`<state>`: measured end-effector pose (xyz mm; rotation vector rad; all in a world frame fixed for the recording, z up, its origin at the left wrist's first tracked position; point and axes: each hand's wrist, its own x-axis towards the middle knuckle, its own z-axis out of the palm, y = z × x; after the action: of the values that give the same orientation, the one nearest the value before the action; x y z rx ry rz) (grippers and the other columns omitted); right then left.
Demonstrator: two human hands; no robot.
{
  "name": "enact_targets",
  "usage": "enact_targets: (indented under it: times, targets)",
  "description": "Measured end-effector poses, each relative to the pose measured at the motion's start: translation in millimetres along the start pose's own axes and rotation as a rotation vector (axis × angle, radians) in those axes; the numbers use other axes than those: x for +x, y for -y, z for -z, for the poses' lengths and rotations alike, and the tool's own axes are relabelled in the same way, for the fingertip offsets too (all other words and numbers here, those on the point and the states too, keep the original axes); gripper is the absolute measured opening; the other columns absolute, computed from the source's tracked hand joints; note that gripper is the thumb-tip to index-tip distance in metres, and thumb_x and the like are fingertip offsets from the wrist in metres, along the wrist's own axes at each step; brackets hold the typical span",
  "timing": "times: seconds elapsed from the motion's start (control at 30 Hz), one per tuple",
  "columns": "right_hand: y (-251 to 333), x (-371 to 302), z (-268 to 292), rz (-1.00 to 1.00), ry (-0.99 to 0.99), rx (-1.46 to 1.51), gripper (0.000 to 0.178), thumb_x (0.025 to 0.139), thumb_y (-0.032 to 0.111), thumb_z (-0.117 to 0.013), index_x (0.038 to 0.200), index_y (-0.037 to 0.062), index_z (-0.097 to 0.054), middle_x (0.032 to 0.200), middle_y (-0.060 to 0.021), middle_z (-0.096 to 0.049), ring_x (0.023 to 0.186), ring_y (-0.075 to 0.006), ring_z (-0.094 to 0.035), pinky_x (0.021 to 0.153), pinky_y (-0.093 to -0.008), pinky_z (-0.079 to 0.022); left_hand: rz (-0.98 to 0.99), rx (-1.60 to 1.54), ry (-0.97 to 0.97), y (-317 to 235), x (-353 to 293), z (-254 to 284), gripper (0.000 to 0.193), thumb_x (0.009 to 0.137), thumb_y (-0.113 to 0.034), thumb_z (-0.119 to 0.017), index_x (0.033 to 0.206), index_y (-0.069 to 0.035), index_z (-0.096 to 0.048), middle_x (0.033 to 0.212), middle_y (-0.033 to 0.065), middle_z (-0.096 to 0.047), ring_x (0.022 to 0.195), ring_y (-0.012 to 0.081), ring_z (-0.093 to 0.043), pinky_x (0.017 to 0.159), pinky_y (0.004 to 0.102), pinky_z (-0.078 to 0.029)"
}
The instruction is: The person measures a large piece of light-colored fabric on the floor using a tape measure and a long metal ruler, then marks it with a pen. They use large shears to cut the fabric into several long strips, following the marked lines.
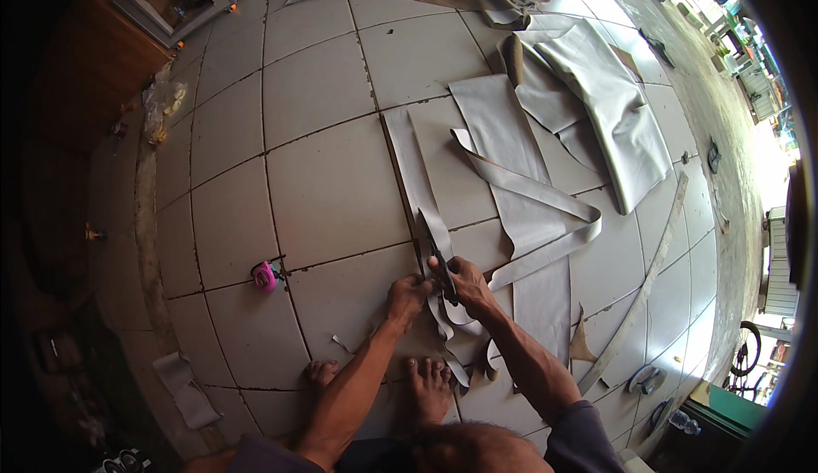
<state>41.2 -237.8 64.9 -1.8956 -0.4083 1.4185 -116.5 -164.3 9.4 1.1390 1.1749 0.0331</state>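
My right hand (467,285) is closed round the handles of black scissors (440,243), whose blades are parted and point away from me. A long grey strip of leather-like material (415,153) lies along the floor, its near part at the blades. Just left of the scissors, my left hand (407,299) is closed on the strip's near edge, its fingertips partly hidden. Narrow cut lengths curl down below both hands toward my bare foot (429,388). To the right, a narrow grey band (545,190) lies folded back across a wider grey panel (503,141).
A large folded grey sheet (605,106) lies far right. A pink tape measure (265,276) sits on the tiles at left. Along the right runs a long flat strip like a straightedge (639,294), near a roll of clear tape (648,379). A grey offcut (186,390) lies lower left.
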Motion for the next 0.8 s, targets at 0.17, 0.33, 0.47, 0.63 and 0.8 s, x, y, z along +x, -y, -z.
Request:
enact_targets:
  times: [0.17, 0.33, 0.47, 0.63, 0.8]
  targets:
    - [2.7, 4.1, 2.7, 0.0, 0.012, -0.004, 0.083, 0.083, 0.079, -0.067, 0.092, -0.0036, -0.062, 0.07, -0.0065, -0.062, 0.062, -0.0148, -0.061, 0.054, -0.0308, -0.048, -0.449, 0.598, -0.382, -13.1, -29.6, -24.2, 0.045, 0.092, -0.022, -0.071, 0.129, -0.001, -0.058, 0.108, 0.0204, -0.066, 0.098, 0.0353, -0.066, 0.086, 0.0448, -0.053]
    - [11.1, 8.6, 6.7, 0.034, 0.037, -0.003, 0.086, 0.082, 0.08, -0.068, 0.092, -0.0049, -0.063, 0.071, -0.0075, -0.063, 0.064, -0.0155, -0.062, 0.055, -0.0313, -0.049, -0.686, 0.877, -0.297, -12.9, -64.2, -48.9, 0.077, 0.092, -0.027, -0.071, 0.152, 0.004, -0.034, 0.161, 0.0286, -0.029, 0.15, 0.0448, -0.029, 0.116, 0.059, -0.032]
    - [14.1, 9.3, 7.7, 0.009, 0.033, -0.002, 0.086, 0.083, 0.08, -0.067, 0.093, -0.0055, -0.065, 0.073, -0.0071, -0.061, 0.065, -0.0145, -0.061, 0.054, -0.0303, -0.047, -0.516, 1.186, -0.148, 4.3, -71.7, -50.7, 0.082, 0.098, -0.038, -0.063, 0.159, 0.004, -0.026, 0.164, 0.0265, -0.027, 0.153, 0.0422, -0.025, 0.122, 0.0622, -0.022]
    - [19.4, 14.2, 0.1, 0.035, 0.003, -0.048, 0.088, 0.084, 0.08, -0.065, 0.096, -0.007, -0.066, 0.077, -0.0089, -0.062, 0.071, -0.0166, -0.062, 0.059, -0.0332, -0.049, -0.626, 1.15, -0.174, 19.9, -71.7, -49.6, 0.072, 0.102, -0.042, -0.056, 0.153, 0.005, -0.038, 0.164, 0.0273, -0.027, 0.153, 0.043, -0.025, 0.122, 0.0658, -0.017]
    - [20.6, 15.0, -4.3, 0.012, -0.031, -0.101, 0.09, 0.084, 0.081, -0.063, 0.1, -0.0074, -0.066, 0.08, -0.0107, -0.064, 0.073, -0.019, -0.063, 0.064, -0.0362, -0.051, -0.63, 1.191, -0.174, 23.2, -71.9, -49.4, 0.068, 0.102, -0.043, -0.055, 0.152, 0.002, -0.043, 0.164, 0.0237, -0.03, 0.152, 0.0403, -0.028, 0.123, 0.0661, -0.017]
